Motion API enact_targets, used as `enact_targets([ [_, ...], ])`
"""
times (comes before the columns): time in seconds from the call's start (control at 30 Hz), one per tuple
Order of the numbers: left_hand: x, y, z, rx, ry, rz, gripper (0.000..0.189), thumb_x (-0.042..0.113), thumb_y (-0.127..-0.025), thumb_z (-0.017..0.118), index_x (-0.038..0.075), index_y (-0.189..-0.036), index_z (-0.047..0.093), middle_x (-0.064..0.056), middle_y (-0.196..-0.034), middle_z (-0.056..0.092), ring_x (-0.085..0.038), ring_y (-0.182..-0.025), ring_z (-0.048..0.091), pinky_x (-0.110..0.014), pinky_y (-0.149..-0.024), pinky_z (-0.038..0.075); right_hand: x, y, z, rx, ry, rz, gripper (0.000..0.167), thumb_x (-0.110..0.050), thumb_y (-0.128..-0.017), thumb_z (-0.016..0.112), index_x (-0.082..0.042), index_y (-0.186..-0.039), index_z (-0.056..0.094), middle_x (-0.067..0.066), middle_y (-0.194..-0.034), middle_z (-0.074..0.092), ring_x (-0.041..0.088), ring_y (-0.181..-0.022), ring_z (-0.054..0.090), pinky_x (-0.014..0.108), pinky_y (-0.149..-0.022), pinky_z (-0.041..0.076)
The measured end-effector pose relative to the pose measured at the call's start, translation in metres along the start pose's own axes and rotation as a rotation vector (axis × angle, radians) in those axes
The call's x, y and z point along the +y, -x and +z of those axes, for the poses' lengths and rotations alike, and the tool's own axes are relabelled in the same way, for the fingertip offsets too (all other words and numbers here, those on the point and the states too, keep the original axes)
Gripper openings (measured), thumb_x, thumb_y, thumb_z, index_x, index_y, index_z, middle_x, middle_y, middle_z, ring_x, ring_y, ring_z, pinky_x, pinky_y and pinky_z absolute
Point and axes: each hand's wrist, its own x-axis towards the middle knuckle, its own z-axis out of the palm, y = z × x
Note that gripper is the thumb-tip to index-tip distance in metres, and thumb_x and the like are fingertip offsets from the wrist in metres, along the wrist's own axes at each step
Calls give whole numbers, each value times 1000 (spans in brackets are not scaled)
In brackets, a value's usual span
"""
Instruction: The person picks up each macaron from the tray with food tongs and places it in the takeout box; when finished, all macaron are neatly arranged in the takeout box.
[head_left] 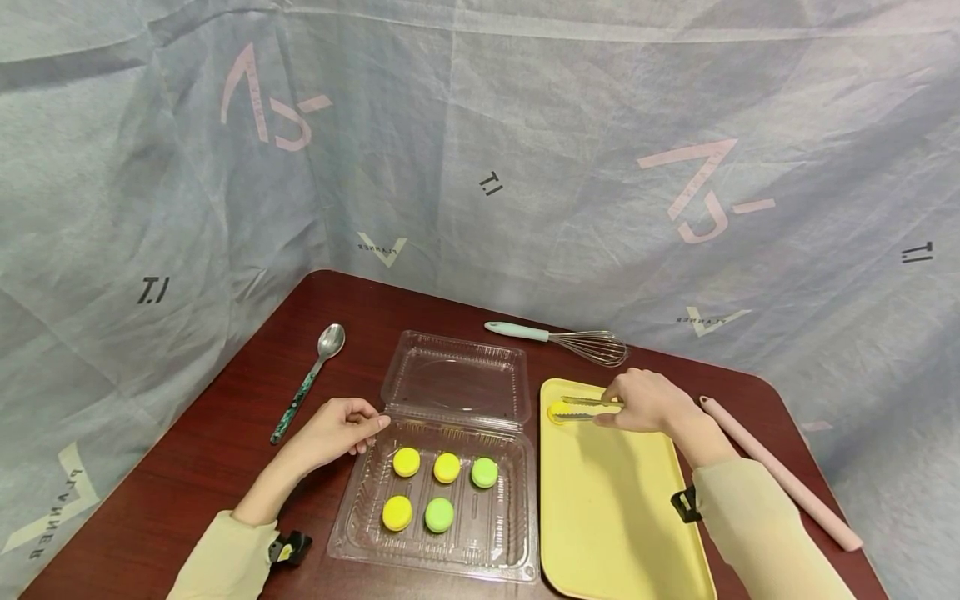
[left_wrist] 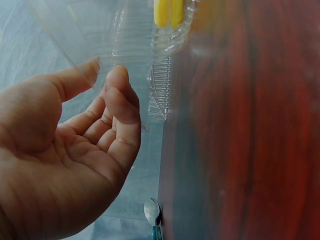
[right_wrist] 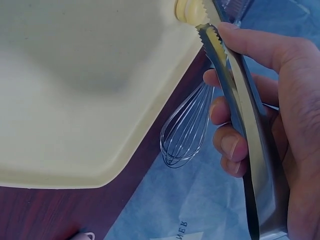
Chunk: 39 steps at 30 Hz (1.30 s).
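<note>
A hinged clear plastic container [head_left: 517,517] lies with its lid [head_left: 457,379] folded back. Inside it sit three yellow macarons [head_left: 407,462] and two green macarons [head_left: 484,472]. My left hand [head_left: 339,433] pinches the container's left edge near the hinge, between thumb and index finger [left_wrist: 118,80]. With my right hand [head_left: 645,402] I hold metal serrated tongs [right_wrist: 240,100] over the far left corner of the yellow tray [head_left: 600,508]. Another yellow macaron [head_left: 557,412] is at the tongs' tips, one on each side of it.
Behind the lid and tray lies a whisk [head_left: 517,331] with a pale handle. A spoon [head_left: 303,392] with a green patterned handle is at the left of the dark red table [head_left: 240,400]. Right of the tray rests a pink rolling pin [head_left: 787,479]. A grey cloth [head_left: 465,167] hangs around the back.
</note>
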Motion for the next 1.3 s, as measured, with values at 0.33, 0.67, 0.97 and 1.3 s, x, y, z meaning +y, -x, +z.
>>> enact_targets([
  [0.33,1,1,-1,-6,8,-2,28,23,-97,68,-5,-94,65,-6,-66,61,-18,-59,57,-29,-55,51,1,-5,-2,-16,2,3,18,-44,-82,78,-27,-78,74,-13,-61,44,7,-54,35,30,-53,37],
  [0.67,2,1,0,-7,11,-5,28,22,-97,68,-6,-94,65,-6,-66,61,-18,-59,57,-29,-55,51,-1,-8,-7,-56,7,32,18,-45,-80,79,-27,-82,77,-11,-77,65,9,-59,49,36,-60,47],
  [0.97,0,-1,0,-2,-7,-1,26,22,-97,68,-4,-93,66,-5,-65,61,-18,-58,57,-31,-55,52,-2,-9,-7,-41,-1,12,15,-43,-80,80,-29,-76,75,-12,-77,64,9,-59,47,36,-59,46],
  [1.3,-1,-1,0,0,-4,3,26,22,-97,68,-3,-92,66,-5,-65,61,-18,-58,57,-31,-54,52,-2,-5,-11,-45,-6,-1,16,-44,-81,78,-28,-78,76,-13,-76,65,8,-60,49,34,-59,47],
])
